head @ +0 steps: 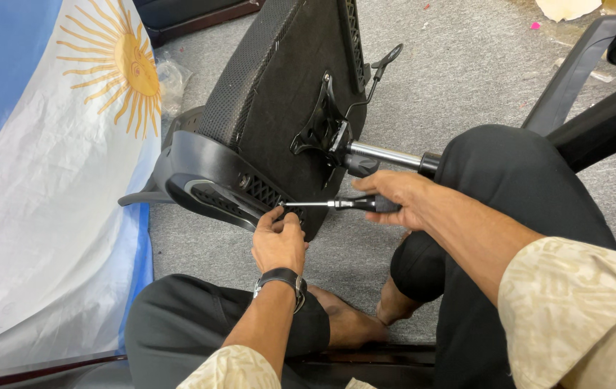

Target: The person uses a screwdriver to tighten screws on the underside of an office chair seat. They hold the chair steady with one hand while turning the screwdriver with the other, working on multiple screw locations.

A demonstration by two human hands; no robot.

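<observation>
A black office chair (279, 94) lies tipped on the grey carpet with the underside of its seat facing me. My right hand (398, 198) grips the black handle of a screwdriver (333, 204), whose metal shaft points left at the armrest bracket (254, 187). My left hand (277, 241), with a black wristwatch on the wrist, pinches the spot where the screwdriver's tip meets the bracket. The black armrest (210, 198) sticks out to the left of that spot. The chair's metal gas cylinder (387, 155) juts out just above my right hand.
A blue and white flag (55, 180) with a yellow sun hangs at the left. My black-trousered legs (510, 194) and bare feet (351, 324) rest on the carpet. Another black chair's arm (574, 65) stands at the upper right. Dark wooden edges run along the top and bottom.
</observation>
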